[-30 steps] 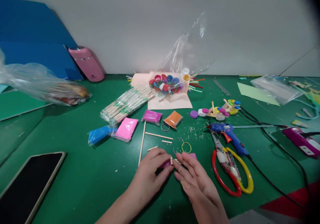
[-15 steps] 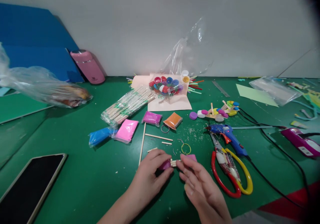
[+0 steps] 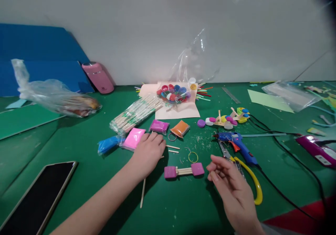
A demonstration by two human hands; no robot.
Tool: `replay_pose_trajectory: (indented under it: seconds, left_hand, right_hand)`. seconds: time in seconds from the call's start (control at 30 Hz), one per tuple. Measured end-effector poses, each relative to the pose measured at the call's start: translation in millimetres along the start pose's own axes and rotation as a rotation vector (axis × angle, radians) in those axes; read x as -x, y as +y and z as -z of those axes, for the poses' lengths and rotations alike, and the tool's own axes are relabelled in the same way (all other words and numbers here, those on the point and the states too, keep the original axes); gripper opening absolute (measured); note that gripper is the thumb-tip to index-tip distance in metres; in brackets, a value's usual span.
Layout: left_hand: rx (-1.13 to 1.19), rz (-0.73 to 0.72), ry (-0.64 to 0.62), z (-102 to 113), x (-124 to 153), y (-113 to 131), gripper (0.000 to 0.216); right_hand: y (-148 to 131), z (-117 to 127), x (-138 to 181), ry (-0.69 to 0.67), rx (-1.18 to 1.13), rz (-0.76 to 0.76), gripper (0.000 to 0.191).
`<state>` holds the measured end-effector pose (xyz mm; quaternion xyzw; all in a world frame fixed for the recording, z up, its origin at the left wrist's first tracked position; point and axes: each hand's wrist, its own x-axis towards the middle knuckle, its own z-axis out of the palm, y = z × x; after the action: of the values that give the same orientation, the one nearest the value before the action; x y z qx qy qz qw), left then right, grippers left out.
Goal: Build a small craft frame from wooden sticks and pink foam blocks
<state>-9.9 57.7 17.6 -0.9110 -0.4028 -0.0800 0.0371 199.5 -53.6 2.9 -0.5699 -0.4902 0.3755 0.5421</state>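
Observation:
My left hand (image 3: 149, 150) is closed, its fingertips bent down out of sight over the wooden sticks. One long stick (image 3: 143, 193) shows below the wrist, and two shorter sticks (image 3: 173, 147) lie just right of the fingers. Between my hands a dumbbell-shaped piece (image 3: 184, 171) rests on the table: two pink-purple clay blocks joined by several short sticks. Close to its right end, my right hand (image 3: 232, 189) is held with loosely bent fingers apart and nothing in them. It partly covers the scissors (image 3: 256, 186).
Clay packets in pink (image 3: 133, 139), purple (image 3: 159, 126), orange (image 3: 180, 128) and blue (image 3: 108, 144) lie ahead. A blue glue gun (image 3: 237, 142) with its cable is at right. A phone (image 3: 39, 196) lies at left. Farther back are bagged sticks (image 3: 136, 112) and bottle caps (image 3: 173, 93).
Both hands have let go of the clay-and-stick piece, which now lies on the table. My left hand has moved forward and left onto the sticks; my right hand has drawn right, over the scissors.

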Motion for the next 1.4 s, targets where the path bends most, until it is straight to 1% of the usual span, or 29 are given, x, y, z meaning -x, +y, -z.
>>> replay_pose_trajectory:
  seconds: [0.13, 0.27, 0.37, 0.43, 0.47, 0.5, 0.53, 0.6, 0.67, 0.7, 0.77, 0.83, 0.9, 1.0, 1.1, 1.2, 1.4]
  left_hand:
    - [-0.05, -0.109, -0.053, -6, -16, 0, 0.022]
    - [-0.093, -0.158, -0.072, -6, -20, -2, 0.02]
    - [-0.114, -0.123, -0.058, 8, -17, -8, 0.018]
    - [-0.109, -0.058, -0.036, 23, -12, -9, 0.016]
    - [-0.085, -0.003, -0.015, 31, -7, -7, 0.016]
    - [0.085, 0.099, 0.004, 38, -2, -4, 0.014]
    - [0.311, 0.217, 0.01, 45, 5, 1, 0.013]
    - [0.746, 0.471, 0.015, 52, 21, 17, 0.015]
    - [1.157, 0.678, -0.071, 51, 38, 39, 0.017]
    - [1.333, 0.761, -0.095, 47, 46, 51, 0.019]
    - [1.613, 0.849, -0.116, 37, 59, 74, 0.023]
    - [1.779, 0.939, -0.068, 26, 66, 92, 0.023]
    - [1.861, 0.982, -0.047, 17, 68, 105, 0.022]
    - [1.91, 0.997, -0.018, 10, 66, 113, 0.023]
    - [1.908, 1.001, 0.004, 9, 61, 114, 0.022]
    - [1.898, 1.01, 0.02, 8, 57, 113, 0.019]
    - [1.91, 1.021, 0.054, 6, 53, 110, 0.014]
  right_hand:
    - [4, 5, 3, 0.008, 0.032, 0.028, 0.026]
    - [3, 7, 5, 0.023, 0.039, -0.003, 0.026]
    - [3, 8, 4, 0.013, 0.05, -0.001, 0.026]
    - [4, 9, 3, -0.003, 0.07, 0.007, 0.025]
    - [3, 9, 2, -0.014, 0.086, 0.012, 0.025]
    - [3, 10, 1, -0.029, 0.108, 0.016, 0.025]
    - [1, 10, -1, -0.048, 0.133, 0.021, 0.024]
    - [-3, 9, -6, -0.098, 0.185, 0.042, 0.023]
    - [-10, 6, -12, -0.156, 0.216, 0.086, 0.022]
    - [-14, 4, -15, -0.19, 0.222, 0.114, 0.021]
    - [-21, -2, -22, -0.258, 0.225, 0.162, 0.022]
    - [-25, -9, -28, -0.33, 0.234, 0.189, 0.022]
    - [-25, -16, -33, -0.382, 0.255, 0.204, 0.021]
    - [-18, -22, -37, -0.421, 0.287, 0.229, 0.02]
    - [-10, -23, -38, -0.454, 0.303, 0.242, 0.022]
    - [-5, -22, -37, -0.453, 0.307, 0.252, 0.023]
    - [-4, -20, -41, -0.468, 0.309, 0.271, 0.024]
